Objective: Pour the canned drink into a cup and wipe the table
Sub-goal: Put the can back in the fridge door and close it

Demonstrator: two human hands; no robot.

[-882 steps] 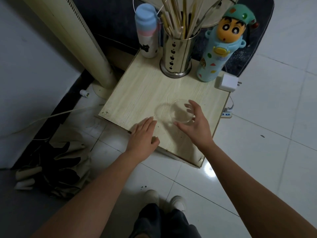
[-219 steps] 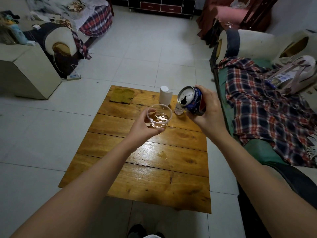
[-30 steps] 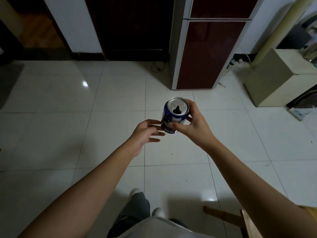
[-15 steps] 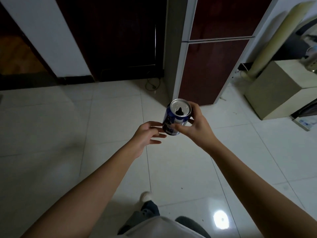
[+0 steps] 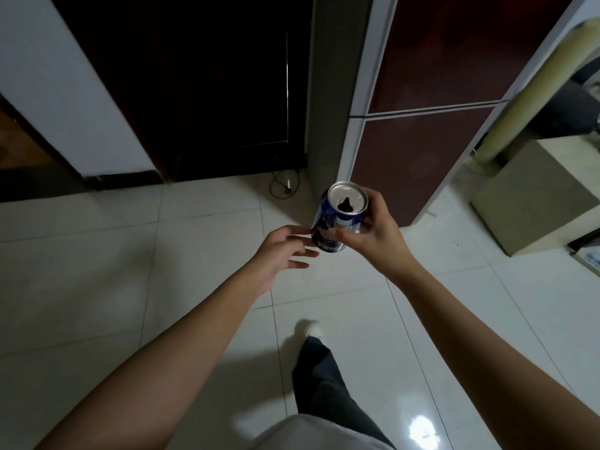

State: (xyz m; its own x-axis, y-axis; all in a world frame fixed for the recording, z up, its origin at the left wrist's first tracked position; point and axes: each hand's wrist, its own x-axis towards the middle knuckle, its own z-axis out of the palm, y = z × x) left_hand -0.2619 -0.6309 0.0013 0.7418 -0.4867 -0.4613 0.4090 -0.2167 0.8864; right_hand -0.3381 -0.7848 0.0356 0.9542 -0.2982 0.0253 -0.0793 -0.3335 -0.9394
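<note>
— Can [image 5: 337,224], blue with a silver top, sits right of the frame's centre; can we say who has it?

— We see the right hand [image 5: 378,233] wrapped around it, thumb across the near side and fingers curled behind, so the grip is closed on the can. It tilts a little, top toward the camera, and the mouth hole in the lid is open and dark.

— And the left hand [image 5: 279,251]?

— We see it just left of the can, palm turned inward, fingers loosely spread and holding nothing. Its upper fingertips [image 5: 305,229] reach the can's lower side; we cannot tell whether they touch.

— What lies around us?

— We stand on pale floor tiles [image 5: 97,271]. At the top centre of the frame is a dark doorway [image 5: 211,92], and to its right a dark red fridge [image 5: 428,108] with 2 doors. A beige cabinet [image 5: 532,203] sits at the right edge. At the bottom centre we see 1 leg in dark trousers [image 5: 324,384] ending in a light shoe [image 5: 310,328].
</note>
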